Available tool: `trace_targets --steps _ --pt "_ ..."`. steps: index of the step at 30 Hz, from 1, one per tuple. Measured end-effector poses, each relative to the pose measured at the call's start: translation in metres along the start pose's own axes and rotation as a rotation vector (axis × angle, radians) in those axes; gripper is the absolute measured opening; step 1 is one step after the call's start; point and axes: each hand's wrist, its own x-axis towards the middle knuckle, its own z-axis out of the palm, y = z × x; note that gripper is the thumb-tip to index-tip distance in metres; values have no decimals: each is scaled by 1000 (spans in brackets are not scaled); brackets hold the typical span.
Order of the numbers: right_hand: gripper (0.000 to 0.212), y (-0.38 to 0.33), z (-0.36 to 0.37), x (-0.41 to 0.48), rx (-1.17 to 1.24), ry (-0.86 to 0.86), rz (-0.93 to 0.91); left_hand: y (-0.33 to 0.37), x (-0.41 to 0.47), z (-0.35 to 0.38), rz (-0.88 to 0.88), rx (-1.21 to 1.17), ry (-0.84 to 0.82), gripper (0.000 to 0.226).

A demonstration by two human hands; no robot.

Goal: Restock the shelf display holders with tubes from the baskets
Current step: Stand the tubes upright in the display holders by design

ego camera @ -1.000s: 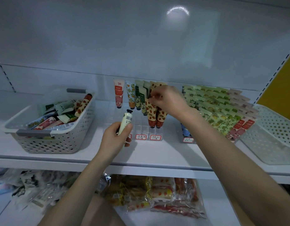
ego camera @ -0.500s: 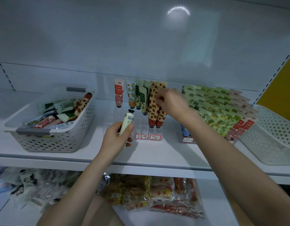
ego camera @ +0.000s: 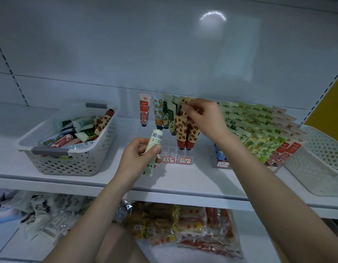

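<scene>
The right hand (ego camera: 204,118) pinches the top of a strawberry tube (ego camera: 184,111) standing in the clear holder (ego camera: 169,147) on the shelf (ego camera: 183,179). The left hand (ego camera: 137,158) grips a pale green tube (ego camera: 155,141), cap up, just in front. Next, it likely needs an empty slot to slide into.

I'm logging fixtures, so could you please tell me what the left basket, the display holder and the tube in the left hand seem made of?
The basket looks like matte white moulded plastic, given its regular holes. The display holder seems clear acrylic or similar: the shelf shows through it. The tube in the left hand looks like pale matte printed plastic.
</scene>
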Motion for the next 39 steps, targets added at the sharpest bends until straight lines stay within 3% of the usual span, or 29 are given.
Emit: trace_targets --steps 4,8,12,23,39 --pt "18 2 1 2 -98 -29 -44 -1 0 -1 -3 25 5 28" --pt "17 12 13 6 -385 -160 -74 -2 0 0 -6 29 4 25" --pt "18 20 14 5 -492 -150 -57 -3 0 0 -13 33 5 17" --pt "18 21 10 3 -550 -150 6 -2 -2 4 -24 49 15 29" --pt "17 24 5 3 -479 -144 3 3 -1 4 -40 15 9 24"
